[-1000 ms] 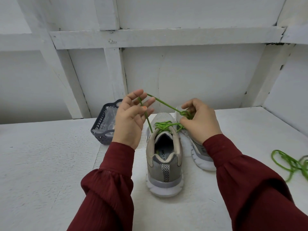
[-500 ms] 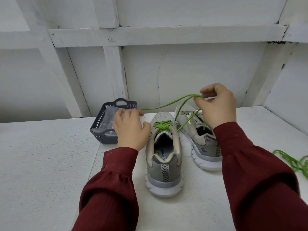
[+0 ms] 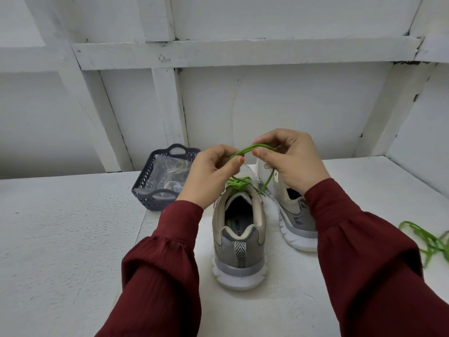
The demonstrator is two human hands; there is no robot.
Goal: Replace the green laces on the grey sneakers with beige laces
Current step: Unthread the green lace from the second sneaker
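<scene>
I see the left hand (image 3: 209,177) and right hand (image 3: 292,164) with fingers pinching the green lace (image 3: 245,150) above the near grey sneaker (image 3: 239,239), which stands laced on the tabletop (image 3: 60,239).

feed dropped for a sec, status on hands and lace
Left hand and right hand both pinch the green lace above the near sneaker. Lace threaded through its top eyelets. Nothing in the way.
</scene>
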